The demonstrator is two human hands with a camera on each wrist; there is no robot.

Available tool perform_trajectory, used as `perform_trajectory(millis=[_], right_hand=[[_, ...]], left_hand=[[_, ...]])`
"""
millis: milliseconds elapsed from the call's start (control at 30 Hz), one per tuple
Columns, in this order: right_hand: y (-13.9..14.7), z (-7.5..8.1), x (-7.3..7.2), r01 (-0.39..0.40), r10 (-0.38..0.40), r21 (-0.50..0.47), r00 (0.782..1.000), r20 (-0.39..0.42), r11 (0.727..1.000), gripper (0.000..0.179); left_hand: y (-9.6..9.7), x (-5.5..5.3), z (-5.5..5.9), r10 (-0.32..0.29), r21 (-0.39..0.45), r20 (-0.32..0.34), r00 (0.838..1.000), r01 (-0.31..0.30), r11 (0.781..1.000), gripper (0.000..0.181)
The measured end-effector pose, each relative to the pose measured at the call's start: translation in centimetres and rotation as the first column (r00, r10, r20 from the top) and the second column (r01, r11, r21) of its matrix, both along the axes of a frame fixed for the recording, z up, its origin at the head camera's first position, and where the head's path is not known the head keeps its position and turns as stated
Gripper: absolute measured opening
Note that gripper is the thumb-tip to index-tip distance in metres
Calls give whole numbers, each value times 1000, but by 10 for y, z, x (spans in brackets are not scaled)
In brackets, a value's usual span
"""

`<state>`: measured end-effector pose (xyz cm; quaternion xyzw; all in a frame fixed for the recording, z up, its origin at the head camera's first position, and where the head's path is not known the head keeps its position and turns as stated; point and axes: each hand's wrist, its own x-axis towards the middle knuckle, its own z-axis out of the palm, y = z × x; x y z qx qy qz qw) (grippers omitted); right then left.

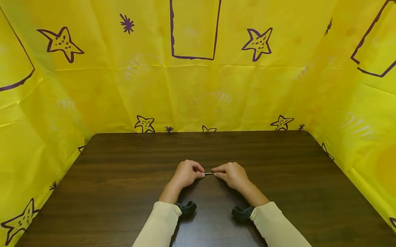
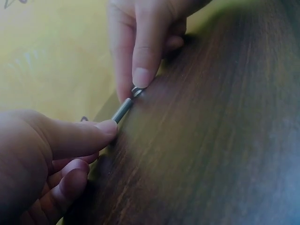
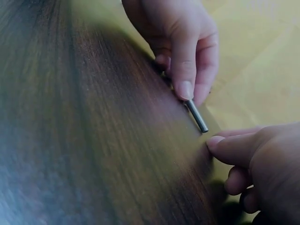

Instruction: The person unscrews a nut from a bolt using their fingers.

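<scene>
My left hand (image 1: 186, 173) pinches a slim silver threaded bolt (image 2: 123, 110) between thumb and fingers. The bolt's far end is hidden in that grip, and its bare end points at my right hand (image 1: 233, 175). Between the right thumb and fingertips sits a small silver nut (image 2: 137, 91), partly covered by them. In the right wrist view a short gap separates the bolt's tip from the right fingertips, and the nut is hidden there. Both hands meet just over the dark wooden table (image 1: 126, 182), near its middle.
Yellow cloth (image 1: 188, 89) with purple starfish and square outlines hangs around the table's back and sides. A dark band (image 1: 186, 208) sits on the left wrist and another dark band (image 1: 243, 213) on the right, both beside pale sleeves.
</scene>
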<state>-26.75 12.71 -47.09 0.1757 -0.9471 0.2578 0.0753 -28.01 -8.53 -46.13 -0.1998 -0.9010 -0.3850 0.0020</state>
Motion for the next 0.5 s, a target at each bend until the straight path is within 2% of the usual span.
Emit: perform_trajectory(millis=[367, 500], right_hand=[[3, 0, -5, -13, 13, 2, 998, 64, 1000, 25], [8, 0, -6, -46, 50, -45, 994, 94, 998, 32]], left_hand=[[0, 0, 0, 8, -4, 6, 1000, -8, 1000, 9], [0, -1, -2, -4, 31, 25, 1000, 3, 1000, 13]])
